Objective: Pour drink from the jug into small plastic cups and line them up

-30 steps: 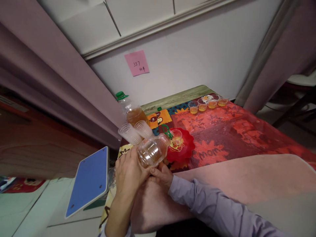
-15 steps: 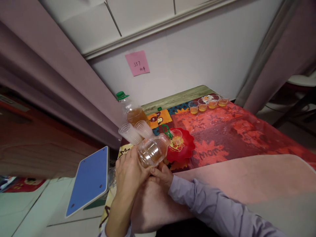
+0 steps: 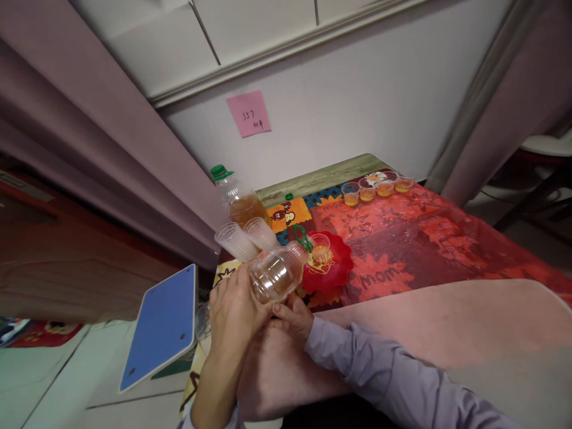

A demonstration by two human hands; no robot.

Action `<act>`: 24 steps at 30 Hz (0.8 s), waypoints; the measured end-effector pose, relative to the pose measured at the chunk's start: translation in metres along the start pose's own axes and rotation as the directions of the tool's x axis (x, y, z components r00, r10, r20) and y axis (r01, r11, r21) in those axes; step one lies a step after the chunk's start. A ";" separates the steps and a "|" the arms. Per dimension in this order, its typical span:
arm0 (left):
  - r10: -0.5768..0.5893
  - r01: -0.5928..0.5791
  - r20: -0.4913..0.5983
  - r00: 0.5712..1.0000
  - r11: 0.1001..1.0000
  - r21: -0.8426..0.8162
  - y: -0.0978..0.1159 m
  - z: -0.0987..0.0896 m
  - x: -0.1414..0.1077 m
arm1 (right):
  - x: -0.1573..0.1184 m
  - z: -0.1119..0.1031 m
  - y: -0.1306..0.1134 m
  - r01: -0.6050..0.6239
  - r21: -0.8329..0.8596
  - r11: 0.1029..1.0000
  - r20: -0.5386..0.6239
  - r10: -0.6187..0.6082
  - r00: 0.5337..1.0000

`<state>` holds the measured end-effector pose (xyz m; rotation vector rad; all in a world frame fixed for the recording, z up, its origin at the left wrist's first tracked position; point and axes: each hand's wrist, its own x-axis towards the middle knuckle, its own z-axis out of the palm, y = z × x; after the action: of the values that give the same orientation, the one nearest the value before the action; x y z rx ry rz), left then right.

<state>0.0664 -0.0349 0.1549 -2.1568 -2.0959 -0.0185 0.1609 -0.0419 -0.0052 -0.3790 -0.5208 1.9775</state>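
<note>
Both hands grip a clear plastic bottle (image 3: 277, 273), tilted with its neck up and to the right. My left hand (image 3: 236, 310) is wrapped over its base end, while my right hand (image 3: 292, 316) supports it from below near the body. The bottle's mouth sits at the rim of a small clear plastic cup (image 3: 320, 247) with some amber liquid in it. That cup stands on a red scalloped plate (image 3: 337, 268). A green strap handle (image 3: 302, 238) hangs by the bottle's neck. Part of my right hand's fingers is hidden beneath the bottle.
Two stacks of clear cups (image 3: 235, 240) stand left of the bottle. Behind them is a large bottle (image 3: 245, 205) of amber liquid with a green cap. A loose green cap (image 3: 289, 196) lies further back. Several cups with amber liquid (image 3: 376, 189) line the far right. A blue board (image 3: 161, 328) is at left.
The liquid in the cup on the red plate looks slightly higher and more amber. Both hands and the bottle have stayed almost still.
</note>
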 end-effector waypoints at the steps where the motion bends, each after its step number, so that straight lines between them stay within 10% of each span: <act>1: -0.004 0.004 0.005 1.000 1.000 0.002 0.000 0.000 0.000 | 0.000 0.000 0.000 0.001 0.003 1.000 -0.004 -0.001 1.000; 24: 0.001 -0.002 -0.018 1.000 1.000 -0.022 -0.001 0.003 0.002 | 0.000 0.001 -0.003 -0.016 0.008 1.000 0.005 0.016 1.000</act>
<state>0.0648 -0.0322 0.1520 -2.1622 -2.0938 -0.0606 0.1631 -0.0410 -0.0027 -0.3747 -0.5140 1.9958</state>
